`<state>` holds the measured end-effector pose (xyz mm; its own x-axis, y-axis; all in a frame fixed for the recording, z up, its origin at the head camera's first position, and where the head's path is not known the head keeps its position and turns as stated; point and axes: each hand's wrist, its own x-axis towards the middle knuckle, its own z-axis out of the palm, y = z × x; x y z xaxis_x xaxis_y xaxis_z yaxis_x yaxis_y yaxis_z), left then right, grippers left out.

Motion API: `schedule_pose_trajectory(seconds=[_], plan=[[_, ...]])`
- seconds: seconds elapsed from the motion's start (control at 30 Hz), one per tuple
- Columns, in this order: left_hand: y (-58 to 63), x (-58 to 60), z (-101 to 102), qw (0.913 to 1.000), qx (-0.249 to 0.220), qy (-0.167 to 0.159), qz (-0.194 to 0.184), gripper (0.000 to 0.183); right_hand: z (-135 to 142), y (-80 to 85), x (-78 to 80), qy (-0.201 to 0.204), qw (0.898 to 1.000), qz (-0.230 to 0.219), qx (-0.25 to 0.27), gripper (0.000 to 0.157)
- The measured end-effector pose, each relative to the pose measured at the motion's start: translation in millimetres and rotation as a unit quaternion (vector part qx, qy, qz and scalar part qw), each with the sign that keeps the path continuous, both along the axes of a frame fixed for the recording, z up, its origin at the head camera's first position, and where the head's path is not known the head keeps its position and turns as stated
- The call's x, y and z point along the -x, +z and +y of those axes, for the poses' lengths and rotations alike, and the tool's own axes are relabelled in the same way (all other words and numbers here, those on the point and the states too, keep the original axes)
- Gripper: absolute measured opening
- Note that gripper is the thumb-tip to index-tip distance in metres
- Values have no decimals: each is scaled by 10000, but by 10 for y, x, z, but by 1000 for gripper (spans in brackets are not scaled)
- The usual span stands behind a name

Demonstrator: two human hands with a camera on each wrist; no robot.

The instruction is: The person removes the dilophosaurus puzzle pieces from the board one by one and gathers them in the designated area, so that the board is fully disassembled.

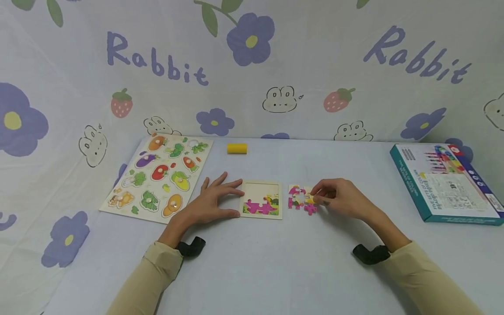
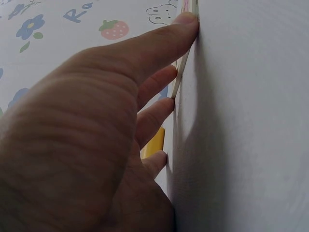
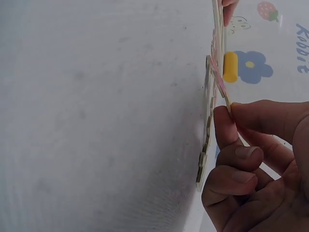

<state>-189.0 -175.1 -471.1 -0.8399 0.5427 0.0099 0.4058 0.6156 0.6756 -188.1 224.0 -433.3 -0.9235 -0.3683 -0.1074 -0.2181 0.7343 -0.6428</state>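
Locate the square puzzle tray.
In the head view, the puzzle tray lies near the centre, between the left hand touching its left edge and the loose pieces.

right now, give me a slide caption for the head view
Left hand touching a puzzle tray as the right hand pinches a jigsaw piece.

Muted, even light in the head view; both wrist views look dimmer, the left hand (image 2: 82, 130) dark, the table (image 2: 265, 121) softly shadowed
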Motion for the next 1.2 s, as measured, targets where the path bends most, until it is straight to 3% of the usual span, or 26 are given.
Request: schedule_pose_trajectory(seconds=[0.57, 1.2], plan=[[-8, 0, -7, 10000, -2, 25, -26, 55, -55, 20, -17, 120, 9987, 270, -415, 17], [-13, 5, 4, 10000, 24, 8, -43, 56, -69, -10, -18, 171, 9979, 379, -503, 17]])
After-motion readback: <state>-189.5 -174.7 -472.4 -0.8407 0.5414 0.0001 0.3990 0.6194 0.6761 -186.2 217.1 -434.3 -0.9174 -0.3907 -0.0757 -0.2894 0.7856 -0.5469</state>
